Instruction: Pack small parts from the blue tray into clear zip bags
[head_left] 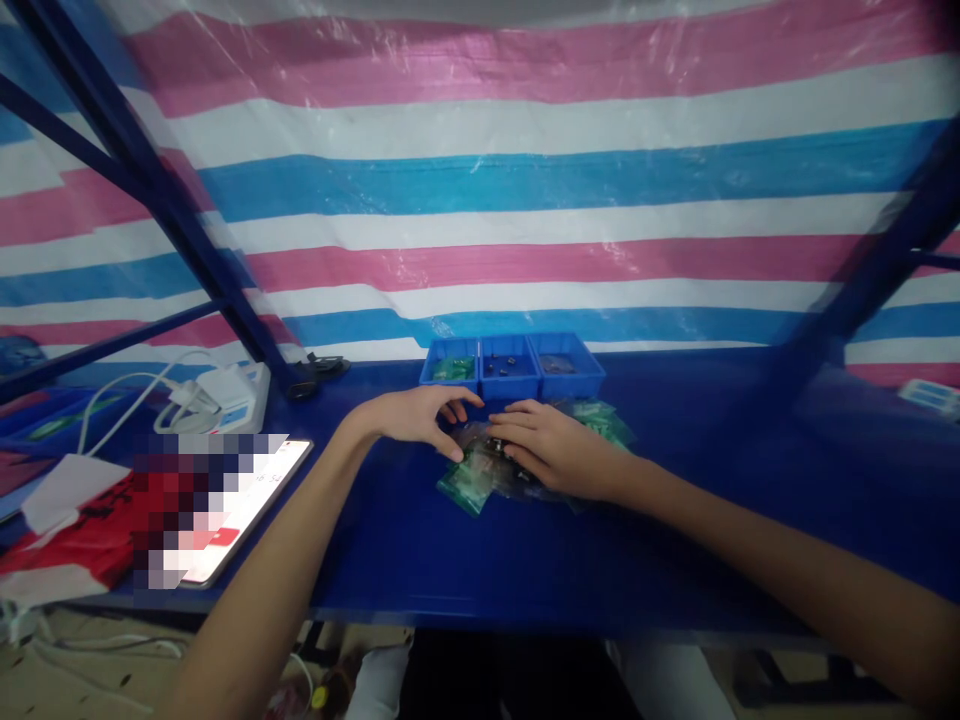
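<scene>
Some packets [471,484] are being left loose mid-frame, below part-filled bins [511,386], right hand [553,447] half-curled, hold unclear, left hand [417,414] half-open, empty.

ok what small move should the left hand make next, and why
Probably pinch the green packet at the near-left edge of the pile: the left hand is open close beside it, and the right hand lies over the pile, perhaps steadying it.
</scene>
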